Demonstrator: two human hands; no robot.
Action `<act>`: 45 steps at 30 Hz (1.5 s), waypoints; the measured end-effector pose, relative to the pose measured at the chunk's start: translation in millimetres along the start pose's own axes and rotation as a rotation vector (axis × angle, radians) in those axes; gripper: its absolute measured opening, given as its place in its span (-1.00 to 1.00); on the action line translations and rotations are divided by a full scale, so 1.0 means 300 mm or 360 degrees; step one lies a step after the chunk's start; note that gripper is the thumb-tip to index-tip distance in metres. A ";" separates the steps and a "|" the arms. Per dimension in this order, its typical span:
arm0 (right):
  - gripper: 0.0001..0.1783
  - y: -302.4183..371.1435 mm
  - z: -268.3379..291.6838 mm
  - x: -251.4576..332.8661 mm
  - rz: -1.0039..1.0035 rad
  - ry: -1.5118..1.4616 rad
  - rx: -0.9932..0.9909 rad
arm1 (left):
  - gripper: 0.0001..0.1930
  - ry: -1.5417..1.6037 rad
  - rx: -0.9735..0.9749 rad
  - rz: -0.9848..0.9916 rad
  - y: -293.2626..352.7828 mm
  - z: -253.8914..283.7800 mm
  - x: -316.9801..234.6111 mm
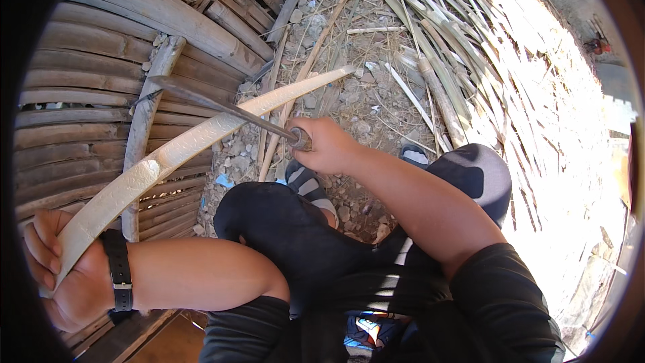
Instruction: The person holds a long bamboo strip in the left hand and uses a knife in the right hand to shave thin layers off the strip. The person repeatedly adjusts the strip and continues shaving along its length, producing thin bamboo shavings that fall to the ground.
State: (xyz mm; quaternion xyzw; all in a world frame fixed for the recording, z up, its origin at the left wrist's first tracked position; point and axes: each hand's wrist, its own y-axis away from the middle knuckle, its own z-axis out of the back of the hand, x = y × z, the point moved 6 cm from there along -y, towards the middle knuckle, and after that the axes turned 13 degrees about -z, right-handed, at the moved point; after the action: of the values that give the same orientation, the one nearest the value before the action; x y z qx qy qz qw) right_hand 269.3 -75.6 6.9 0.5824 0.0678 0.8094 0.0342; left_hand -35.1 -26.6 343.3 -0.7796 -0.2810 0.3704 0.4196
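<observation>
In the head view, your left grip is closed around the near end of a long, pale bamboo strip, its fingers curled over the edge. From there the strip bows away up and to the right, passing beyond your right grip and ending ahead of it. A node shows as a raised patch partway along, nearer your left grip than the far tip.

Your right grip is wrapped around the handle of a long knife. Its dark, narrow blade points out to the left of that grip and crosses over the strip; you can't tell from here whether the metal is touching it.

A black wristwatch sits just behind your left grip. Beyond that grip stands a wall of bamboo slats with an upright pole against it, and the blade's tip lies in front of the pole's upper part.

To the right of your right grip and ahead of it, a pile of split bamboo is spread over stony ground. Below the same grip you have your knee and a sandalled foot.
</observation>
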 end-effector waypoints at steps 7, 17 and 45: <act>-0.60 -0.003 0.043 0.030 -0.0209 0.0203 -0.0079 | -0.79 0.0072 -0.0114 -0.0101 0.064 -0.063 0.026; -0.64 -0.004 0.057 -0.026 -0.0235 0.0074 -0.0199 | -0.74 0.0340 -0.0078 -0.0134 0.104 -0.128 0.077; -0.58 0.024 -0.009 0.107 -0.0100 0.0070 0.0192 | -0.74 0.0321 0.0003 -0.0173 0.107 -0.173 0.055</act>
State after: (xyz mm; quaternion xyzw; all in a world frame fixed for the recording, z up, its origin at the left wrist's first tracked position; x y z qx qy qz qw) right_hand 256.8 -78.7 37.3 0.5631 0.1355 0.8149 0.0228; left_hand 20.5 -52.9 329.4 -0.7960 -0.2789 0.2671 0.4661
